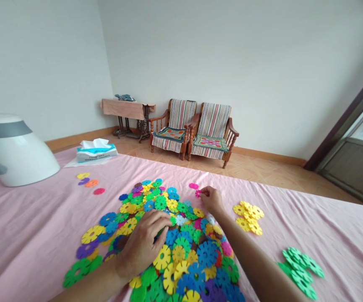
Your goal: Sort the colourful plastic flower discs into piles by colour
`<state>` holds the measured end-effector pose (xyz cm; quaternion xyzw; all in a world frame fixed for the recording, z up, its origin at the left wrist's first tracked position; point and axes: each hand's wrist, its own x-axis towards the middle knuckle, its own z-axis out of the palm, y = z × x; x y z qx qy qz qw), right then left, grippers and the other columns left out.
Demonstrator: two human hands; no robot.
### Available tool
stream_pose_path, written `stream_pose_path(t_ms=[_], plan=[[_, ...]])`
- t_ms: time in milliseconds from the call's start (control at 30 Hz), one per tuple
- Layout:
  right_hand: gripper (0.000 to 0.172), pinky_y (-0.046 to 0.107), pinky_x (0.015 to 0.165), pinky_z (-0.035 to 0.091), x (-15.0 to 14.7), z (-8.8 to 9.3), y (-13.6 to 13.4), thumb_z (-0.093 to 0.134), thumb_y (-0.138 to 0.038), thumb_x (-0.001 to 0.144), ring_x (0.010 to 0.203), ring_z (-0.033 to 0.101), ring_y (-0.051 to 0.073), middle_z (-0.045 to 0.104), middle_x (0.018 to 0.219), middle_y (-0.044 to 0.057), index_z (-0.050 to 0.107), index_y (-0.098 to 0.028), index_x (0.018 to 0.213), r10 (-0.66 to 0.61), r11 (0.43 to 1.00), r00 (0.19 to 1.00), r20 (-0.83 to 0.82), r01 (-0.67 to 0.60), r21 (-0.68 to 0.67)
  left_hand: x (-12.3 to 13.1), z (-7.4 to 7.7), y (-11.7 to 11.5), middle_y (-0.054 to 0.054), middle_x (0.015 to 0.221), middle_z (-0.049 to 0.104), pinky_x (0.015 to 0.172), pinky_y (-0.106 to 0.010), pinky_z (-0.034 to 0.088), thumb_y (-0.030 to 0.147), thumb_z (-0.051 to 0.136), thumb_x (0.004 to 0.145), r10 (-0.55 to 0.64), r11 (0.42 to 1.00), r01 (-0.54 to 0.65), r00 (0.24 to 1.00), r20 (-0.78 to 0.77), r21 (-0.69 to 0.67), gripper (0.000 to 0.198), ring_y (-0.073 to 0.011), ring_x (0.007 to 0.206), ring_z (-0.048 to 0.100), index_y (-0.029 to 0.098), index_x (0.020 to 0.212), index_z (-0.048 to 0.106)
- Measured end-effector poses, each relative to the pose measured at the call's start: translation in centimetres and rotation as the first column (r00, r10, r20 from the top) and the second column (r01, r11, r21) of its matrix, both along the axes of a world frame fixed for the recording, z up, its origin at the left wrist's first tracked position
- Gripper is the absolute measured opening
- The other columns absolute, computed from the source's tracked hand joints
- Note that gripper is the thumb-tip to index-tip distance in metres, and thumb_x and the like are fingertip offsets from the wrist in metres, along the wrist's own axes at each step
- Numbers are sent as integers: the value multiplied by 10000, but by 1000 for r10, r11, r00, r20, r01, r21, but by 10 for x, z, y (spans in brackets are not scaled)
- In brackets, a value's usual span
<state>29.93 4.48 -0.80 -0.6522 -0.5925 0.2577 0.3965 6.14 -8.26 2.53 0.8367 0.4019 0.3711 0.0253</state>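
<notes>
Left hand (143, 243) tops one pile (178, 253) — right hand (212, 200) pinches one pink disc (197, 193).

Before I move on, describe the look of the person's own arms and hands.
The left forearm and right forearm are bare, with no sleeve, watch or bracelet visible. The left hand and right hand are ungloved; no ring shows, though some fingers are partly hidden.
</notes>
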Motion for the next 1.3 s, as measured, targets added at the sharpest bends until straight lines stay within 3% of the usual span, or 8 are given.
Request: stream_pose_path(t_ms=[167,400,600,733,900,1033,1300], plan=[[206,237,611,515,6,2,-7,506,-160,731,764,689,171,716,822,53,629,-166,897,19,1000,997,-74,-19,-7,0,1,-1,-45,936,638,842,-335,502,122,478,883,-5,1000,5,1000,-6,3,175,-183,925,599,210,905,628],[192,241,563,489,27,19,-46,500,-215,758,630,673,153,697,745,43,635,-149,878,141,989,986,-94,-145,-30,0,-2,1,-45,971,628,869,-347,479,115,472,891,-9,1000,8,1000,-12,-20,182,-186,959,583,210,929,622],[117,265,638,454,46,46,-92,565,-209,716,702,629,168,687,744,33,658,-180,781,309,950,925,220,-289,-120,0,0,0,-39,975,636,879,-341,473,111,482,882,-6,1000,6,1000,-23,-2,189,-187,964,587,215,938,629],[139,259,633,437,54,48,-111,645,-203,667,698,595,156,661,804,24,608,-197,800,365,927,876,314,-309,-213,1,2,0,-39,960,645,873,-333,481,111,484,878,-5,1000,5,1000,-19,17,193,-184,947,596,217,926,639],[92,235,638,424,55,48,-116,635,-174,694,731,587,146,641,818,14,591,-209,768,425,904,841,333,-373,-210,-1,-1,1,-40,977,646,880,-338,488,125,490,876,11,1000,-11,999,-32,4,199,-189,962,601,225,938,650],[70,226,596,408,50,53,-114,580,-168,737,687,602,146,664,760,20,637,-203,757,390,920,833,392,-343,-187,-1,-2,2,-44,989,645,886,-345,488,123,488,877,7,1000,-7,999,-38,-1,203,-189,966,601,226,947,648],[209,244,643,438,45,38,-102,505,-145,735,696,641,161,719,758,28,706,-199,753,296,955,912,284,-288,-68,0,0,2,-45,982,640,880,-347,491,114,478,878,-5,1000,5,999,-32,12,203,-190,964,596,220,948,638]])
